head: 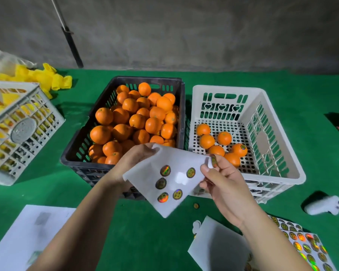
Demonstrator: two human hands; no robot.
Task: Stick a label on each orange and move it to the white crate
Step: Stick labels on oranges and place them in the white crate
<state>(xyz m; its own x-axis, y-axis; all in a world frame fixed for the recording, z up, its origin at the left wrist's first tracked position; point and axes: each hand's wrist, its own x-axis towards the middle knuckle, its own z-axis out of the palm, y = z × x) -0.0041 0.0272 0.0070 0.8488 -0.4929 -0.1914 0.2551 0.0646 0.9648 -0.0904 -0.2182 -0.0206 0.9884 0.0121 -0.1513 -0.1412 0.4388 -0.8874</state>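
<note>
Progress is early: six oranges (219,145) lie in the white crate (278,133), while the black crate (82,145) remains heaped with fruit. Left hand (134,160) grips a label sheet (170,180) bearing five stickers; right hand (220,178) pinches one label (213,160) at the sheet's corner, apparently peeling it.

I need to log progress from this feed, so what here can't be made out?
Head view only:
- Label print: labels on the sticker sheet are too small to read.
- Black crate: lower oranges are buried under the top layer; the left hand and sheet cover its near corner.
- White crate: six oranges show, only one orange shows a label; the others' may face away.
- Right hand: the label pinched in its fingers is blurred.
</note>
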